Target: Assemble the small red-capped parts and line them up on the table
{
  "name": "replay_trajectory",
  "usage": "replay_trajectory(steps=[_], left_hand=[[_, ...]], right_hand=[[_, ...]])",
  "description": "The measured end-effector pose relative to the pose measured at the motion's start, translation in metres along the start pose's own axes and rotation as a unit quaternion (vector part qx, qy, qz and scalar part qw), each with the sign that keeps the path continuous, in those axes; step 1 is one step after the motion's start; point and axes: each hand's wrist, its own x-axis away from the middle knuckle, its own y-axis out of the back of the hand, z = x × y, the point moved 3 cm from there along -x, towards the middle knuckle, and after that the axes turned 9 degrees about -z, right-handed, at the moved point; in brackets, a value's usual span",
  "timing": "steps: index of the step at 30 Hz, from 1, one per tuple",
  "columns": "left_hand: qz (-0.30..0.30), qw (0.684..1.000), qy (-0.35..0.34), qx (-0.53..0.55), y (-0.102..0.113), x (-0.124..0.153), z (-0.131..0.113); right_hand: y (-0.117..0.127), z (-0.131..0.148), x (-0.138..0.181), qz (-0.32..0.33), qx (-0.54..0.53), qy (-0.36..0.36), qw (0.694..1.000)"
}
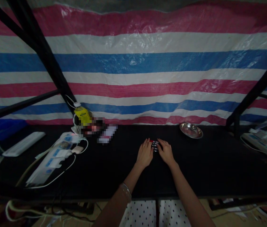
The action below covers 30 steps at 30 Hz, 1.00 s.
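On the black table (124, 167), several short pen-like sticks (155, 146) lie side by side, dark with silver parts, the farthest one red. My left hand (145, 153) covers their left ends, its fingers bent over them. At the right ends, my right hand (166, 152) has its fingers curled against the sticks. Both hands rest low on the tabletop, thumbs toward each other. The fingers hide the ends of the sticks, and their exact kind is too small to make out.
A round metal dish (191, 130) sits at the back right. Toward the left are a power strip (53, 160) with white cables, a yellow bottle (82, 114) and a blue bin (3, 128). Another power strip (263, 143) lies far right. Striped sheeting (147, 63) hangs behind.
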Motion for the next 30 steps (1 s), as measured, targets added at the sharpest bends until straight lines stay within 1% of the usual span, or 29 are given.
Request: replay_trajectory(steps=[7,15,25,30], left_hand=[[0.002,1.000,0.010,0.002,0.0011,-0.0007,-0.0017],[-0.005,1.000,0.019,0.009,-0.0024,-0.0003,0.0012],[-0.006,1.000,0.021,0.018,0.0036,-0.0018,-0.0015],[-0.007,1.000,0.020,0.019,0.0031,-0.0018,-0.0005]], right_hand=[[0.0006,-0.0008,-0.0013,0.005,-0.004,-0.014,1.000],[0.0005,-0.0025,-0.0019,-0.007,-0.018,-0.024,1.000],[0.0000,-0.0023,-0.0037,-0.010,-0.024,-0.028,0.999],[-0.0013,-0.0044,-0.0057,-0.022,-0.037,-0.043,0.998]])
